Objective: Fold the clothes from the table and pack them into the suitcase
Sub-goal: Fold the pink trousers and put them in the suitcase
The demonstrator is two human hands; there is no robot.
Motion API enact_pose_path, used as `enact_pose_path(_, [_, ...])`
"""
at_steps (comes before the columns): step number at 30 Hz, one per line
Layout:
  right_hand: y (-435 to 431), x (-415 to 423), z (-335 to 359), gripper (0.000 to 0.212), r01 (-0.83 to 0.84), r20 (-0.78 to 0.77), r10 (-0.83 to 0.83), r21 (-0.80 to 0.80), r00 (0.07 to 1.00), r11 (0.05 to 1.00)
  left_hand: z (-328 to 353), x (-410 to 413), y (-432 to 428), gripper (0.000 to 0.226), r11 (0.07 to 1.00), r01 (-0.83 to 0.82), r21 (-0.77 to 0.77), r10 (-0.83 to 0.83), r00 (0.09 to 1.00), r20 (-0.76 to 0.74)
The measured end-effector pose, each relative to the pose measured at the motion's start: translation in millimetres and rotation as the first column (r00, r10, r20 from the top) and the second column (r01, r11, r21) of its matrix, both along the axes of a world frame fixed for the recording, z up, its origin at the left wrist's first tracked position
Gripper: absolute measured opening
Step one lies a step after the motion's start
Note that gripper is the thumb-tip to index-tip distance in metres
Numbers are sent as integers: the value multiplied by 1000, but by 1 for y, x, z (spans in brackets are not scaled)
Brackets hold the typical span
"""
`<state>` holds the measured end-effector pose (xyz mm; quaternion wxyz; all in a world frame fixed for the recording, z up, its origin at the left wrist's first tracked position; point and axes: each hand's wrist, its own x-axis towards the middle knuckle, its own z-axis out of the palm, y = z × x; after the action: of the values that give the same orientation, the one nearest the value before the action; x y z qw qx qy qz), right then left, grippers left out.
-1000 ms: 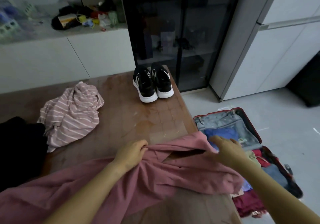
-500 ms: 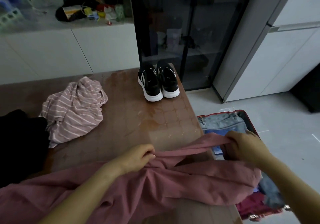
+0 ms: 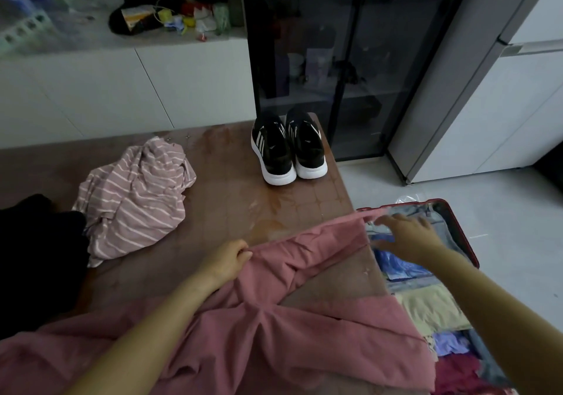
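A large pink garment (image 3: 274, 327) lies spread across the near part of the brown table (image 3: 231, 211). One long strip of it stretches to the right table edge. My left hand (image 3: 227, 262) grips a bunched fold of the pink garment near its middle. My right hand (image 3: 405, 233) hovers over the open red suitcase (image 3: 457, 227) with fingers spread, its fingertips at the end of the pink strip. A crumpled pink striped shirt (image 3: 137, 196) sits at the table's left. A black garment (image 3: 36, 257) lies at the far left.
A pair of black sneakers (image 3: 288, 147) stands at the table's far right corner. The suitcase on the floor to the right holds folded blue, beige, purple and dark red clothes. A dark glass cabinet (image 3: 335, 59) and white cupboards stand behind.
My right hand drew the pink strip out to the right over the suitcase, and its fingers have spread. My left hand keeps its hold on the fold. The view dipped lower.
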<state>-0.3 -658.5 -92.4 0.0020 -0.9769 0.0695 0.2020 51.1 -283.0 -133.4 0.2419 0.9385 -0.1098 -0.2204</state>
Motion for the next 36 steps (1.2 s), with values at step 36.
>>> enact_pose_path(36, [20, 82, -17, 50, -31, 325, 82, -158, 942, 987, -3, -28, 205, 13, 869, -485, 92, 404, 806, 433])
